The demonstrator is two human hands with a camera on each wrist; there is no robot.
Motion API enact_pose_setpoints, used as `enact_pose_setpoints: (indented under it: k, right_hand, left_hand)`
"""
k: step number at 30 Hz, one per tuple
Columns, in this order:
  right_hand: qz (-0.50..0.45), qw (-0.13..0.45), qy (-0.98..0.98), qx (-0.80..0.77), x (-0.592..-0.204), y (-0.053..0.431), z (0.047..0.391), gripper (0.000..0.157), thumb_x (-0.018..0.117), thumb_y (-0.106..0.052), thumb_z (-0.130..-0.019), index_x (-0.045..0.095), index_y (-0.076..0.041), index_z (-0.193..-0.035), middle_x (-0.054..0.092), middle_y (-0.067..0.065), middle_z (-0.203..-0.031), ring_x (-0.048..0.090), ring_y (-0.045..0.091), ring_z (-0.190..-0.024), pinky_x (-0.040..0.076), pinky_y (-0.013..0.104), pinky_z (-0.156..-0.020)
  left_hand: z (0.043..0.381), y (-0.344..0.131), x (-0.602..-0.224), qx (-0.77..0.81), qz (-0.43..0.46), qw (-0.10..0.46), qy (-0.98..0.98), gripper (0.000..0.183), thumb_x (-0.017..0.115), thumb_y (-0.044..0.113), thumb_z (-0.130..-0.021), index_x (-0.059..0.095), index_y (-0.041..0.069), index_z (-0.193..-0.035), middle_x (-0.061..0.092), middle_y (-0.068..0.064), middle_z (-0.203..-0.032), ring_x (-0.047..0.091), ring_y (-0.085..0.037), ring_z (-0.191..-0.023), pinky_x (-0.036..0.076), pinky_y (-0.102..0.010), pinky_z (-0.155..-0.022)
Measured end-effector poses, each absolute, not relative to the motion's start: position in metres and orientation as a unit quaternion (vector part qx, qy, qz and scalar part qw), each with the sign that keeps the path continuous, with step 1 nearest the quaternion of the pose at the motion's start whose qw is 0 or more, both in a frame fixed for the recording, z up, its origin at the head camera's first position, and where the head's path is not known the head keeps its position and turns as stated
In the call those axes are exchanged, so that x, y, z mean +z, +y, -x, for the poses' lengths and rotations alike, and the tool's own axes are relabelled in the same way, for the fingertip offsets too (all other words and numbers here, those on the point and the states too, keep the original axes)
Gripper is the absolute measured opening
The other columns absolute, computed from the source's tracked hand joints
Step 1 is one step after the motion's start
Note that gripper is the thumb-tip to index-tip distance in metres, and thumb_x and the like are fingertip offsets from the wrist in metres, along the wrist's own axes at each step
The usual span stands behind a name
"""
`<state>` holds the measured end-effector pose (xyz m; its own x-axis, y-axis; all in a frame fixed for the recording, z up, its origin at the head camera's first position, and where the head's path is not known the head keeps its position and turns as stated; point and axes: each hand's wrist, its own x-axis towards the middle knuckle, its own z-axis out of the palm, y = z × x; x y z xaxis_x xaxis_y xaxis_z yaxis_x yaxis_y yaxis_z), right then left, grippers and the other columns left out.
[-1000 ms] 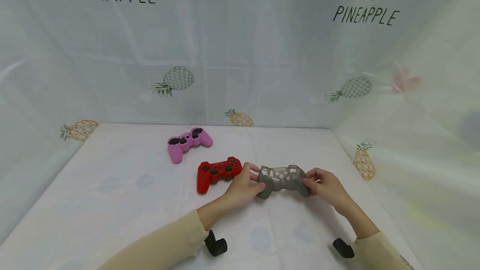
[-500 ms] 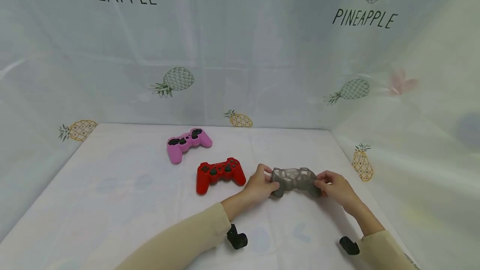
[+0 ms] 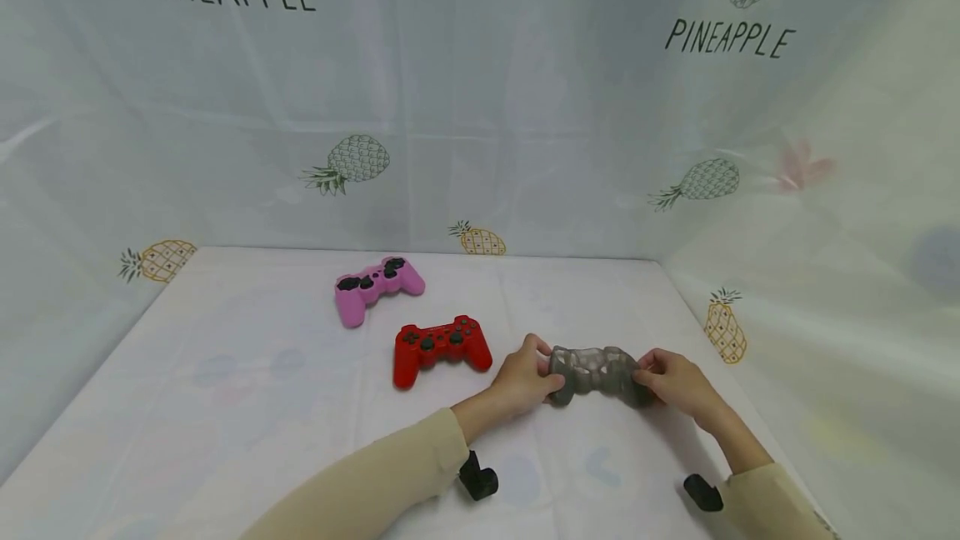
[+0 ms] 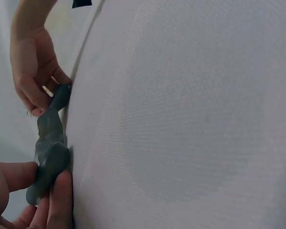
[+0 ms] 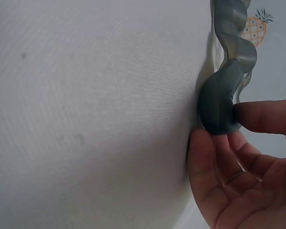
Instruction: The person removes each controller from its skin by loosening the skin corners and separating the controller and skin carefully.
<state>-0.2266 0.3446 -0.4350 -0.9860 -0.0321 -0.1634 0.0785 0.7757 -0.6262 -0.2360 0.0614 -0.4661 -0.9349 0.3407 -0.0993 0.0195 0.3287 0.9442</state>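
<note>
A translucent grey silicone game controller cover is held between both hands at the right of the table. My left hand pinches its left grip, thumb on top and fingers beneath, as the left wrist view confirms. At its other end my right hand pinches the right grip; in the right wrist view the thumb presses one side of the cover and the fingers support the other. It lies at or just over the tabletop; any gap is hard to judge.
A red game controller lies left of my left hand. Farther back and left rests a pink game controller with black parts. Pineapple-printed sheeting walls in the white table at the back and sides.
Both hands have carried the grey cover to the right, away from the red controller, and then slightly toward me. The red and pink controllers have stayed in place.
</note>
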Motion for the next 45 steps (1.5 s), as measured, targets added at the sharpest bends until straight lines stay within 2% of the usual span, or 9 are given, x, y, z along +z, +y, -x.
enact_pose_setpoints:
  k: [7, 11, 15, 19, 24, 31, 35, 42, 45]
  right_hand:
    - [0.0, 0.09, 0.948, -0.305, -0.433, 0.343, 0.227, 0.025, 0.069, -0.023, -0.101, 0.066, -0.002, -0.113, 0.07, 0.006, -0.092, 0.063, 0.017, -0.074, 0.051, 0.033, -0.064]
    - [0.011, 0.078, 0.954, -0.29, -0.431, 0.342, 0.227, 0.027, 0.068, -0.023, -0.101, 0.067, 0.0, -0.115, 0.071, 0.009, -0.095, 0.064, 0.018, -0.073, 0.051, 0.033, -0.064]
    - [0.027, 0.053, 0.962, -0.268, -0.425, 0.34, 0.227, 0.032, 0.069, -0.023, -0.101, 0.066, 0.002, -0.121, 0.073, 0.015, -0.105, 0.067, 0.022, -0.082, 0.052, 0.035, -0.066]
    - [0.05, 0.012, 0.968, -0.247, -0.42, 0.334, 0.228, 0.034, 0.071, -0.023, -0.1, 0.067, 0.002, -0.124, 0.073, 0.018, -0.111, 0.07, 0.03, -0.094, 0.055, 0.038, -0.07]
    - [0.091, -0.035, 0.962, -0.257, -0.414, 0.318, 0.228, 0.033, 0.074, -0.017, -0.098, 0.068, 0.003, -0.124, 0.072, 0.02, -0.112, 0.073, 0.034, -0.096, 0.058, 0.044, -0.075]
    - [0.142, -0.072, 0.945, -0.284, -0.407, 0.285, 0.229, 0.033, 0.074, -0.009, -0.098, 0.067, 0.002, -0.129, 0.07, 0.02, -0.118, 0.072, 0.033, -0.099, 0.059, 0.049, -0.082]
    - [0.168, -0.07, 0.933, -0.31, -0.404, 0.263, 0.23, 0.036, 0.073, -0.008, -0.099, 0.065, 0.001, -0.132, 0.069, 0.02, -0.119, 0.071, 0.032, -0.101, 0.06, 0.048, -0.084]
    - [0.192, -0.056, 0.919, -0.339, -0.407, 0.227, 0.236, 0.044, 0.074, -0.009, -0.099, 0.06, -0.002, -0.14, 0.068, 0.017, -0.124, 0.071, 0.027, -0.104, 0.058, 0.044, -0.089]
    - [0.204, -0.053, 0.914, -0.346, -0.41, 0.212, 0.237, 0.047, 0.074, -0.008, -0.098, 0.058, 0.0, -0.142, 0.066, 0.018, -0.125, 0.07, 0.028, -0.104, 0.059, 0.045, -0.088]
  left_hand:
    - [0.236, 0.056, -0.465, 0.553, -0.115, 0.145, 0.813, 0.037, 0.079, 0.017, -0.097, 0.052, 0.012, -0.122, 0.07, 0.001, -0.095, 0.069, -0.013, -0.066, 0.053, -0.029, -0.074]
    - [0.235, 0.05, -0.465, 0.535, -0.124, 0.145, 0.823, 0.038, 0.08, 0.019, -0.096, 0.054, 0.014, -0.122, 0.071, 0.002, -0.097, 0.068, -0.011, -0.076, 0.052, -0.032, -0.078]
    - [0.231, 0.04, -0.46, 0.514, -0.13, 0.14, 0.836, 0.038, 0.08, 0.02, -0.094, 0.056, 0.015, -0.122, 0.07, 0.004, -0.101, 0.064, -0.012, -0.086, 0.052, -0.034, -0.08]
    - [0.227, 0.023, -0.453, 0.508, -0.139, 0.138, 0.839, 0.037, 0.079, 0.02, -0.095, 0.057, 0.014, -0.125, 0.07, 0.004, -0.104, 0.065, -0.012, -0.088, 0.053, -0.035, -0.081]
    - [0.221, -0.009, -0.438, 0.515, -0.148, 0.141, 0.832, 0.041, 0.077, 0.022, -0.098, 0.055, 0.012, -0.132, 0.069, 0.005, -0.107, 0.067, -0.013, -0.091, 0.056, -0.035, -0.081]
    - [0.217, -0.065, -0.412, 0.521, -0.134, 0.077, 0.84, 0.04, 0.077, 0.021, -0.099, 0.056, 0.013, -0.132, 0.069, 0.003, -0.112, 0.068, -0.014, -0.096, 0.057, -0.034, -0.081]
    - [0.216, -0.1, -0.409, 0.526, -0.106, 0.048, 0.843, 0.041, 0.077, 0.018, -0.098, 0.056, 0.013, -0.133, 0.07, -0.001, -0.116, 0.068, -0.014, -0.097, 0.057, -0.033, -0.082]
    - [0.209, -0.157, -0.413, 0.503, -0.065, 0.02, 0.862, 0.05, 0.077, 0.026, -0.099, 0.05, 0.013, -0.138, 0.065, -0.01, -0.132, 0.068, -0.023, -0.111, 0.058, -0.036, -0.082]
    - [0.208, -0.169, -0.417, 0.489, -0.06, 0.011, 0.87, 0.055, 0.077, 0.027, -0.098, 0.047, 0.011, -0.141, 0.064, -0.014, -0.135, 0.069, -0.023, -0.111, 0.058, -0.035, -0.081]
